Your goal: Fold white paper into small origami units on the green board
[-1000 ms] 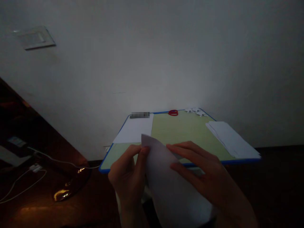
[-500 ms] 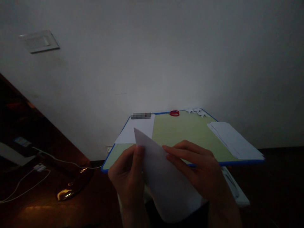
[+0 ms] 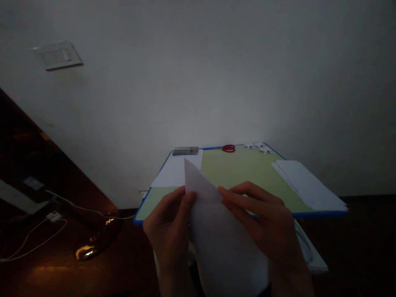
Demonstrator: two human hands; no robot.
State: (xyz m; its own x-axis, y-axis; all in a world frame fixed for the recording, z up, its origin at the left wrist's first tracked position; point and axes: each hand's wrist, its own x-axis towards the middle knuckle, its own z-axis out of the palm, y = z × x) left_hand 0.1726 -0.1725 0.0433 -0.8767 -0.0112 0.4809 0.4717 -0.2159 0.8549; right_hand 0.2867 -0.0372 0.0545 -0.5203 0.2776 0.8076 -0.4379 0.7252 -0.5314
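A white sheet of paper (image 3: 222,239) is held up in front of the table, one pointed corner aimed upward. My left hand (image 3: 170,227) grips its left edge below that corner, thumb on the near face. On the slanting right edge, my right hand (image 3: 262,218) pinches the paper between thumb and fingers. Whether the sheet is folded is hard to make out in the dim light. Its lower end lies low in the view, between my forearms.
A blue-edged green table (image 3: 241,169) stands against the wall. It bears a white sheet (image 3: 176,171), a dark blurred object (image 3: 185,151), red-handled scissors (image 3: 228,148), white paper cutouts (image 3: 259,147) and a paper stack (image 3: 309,185). White cables (image 3: 86,211) run at the left.
The paper and both hands have shifted slightly to the right. The sheet's tip stands a little higher, and its lower part hangs straighter. Both hands keep their hold.
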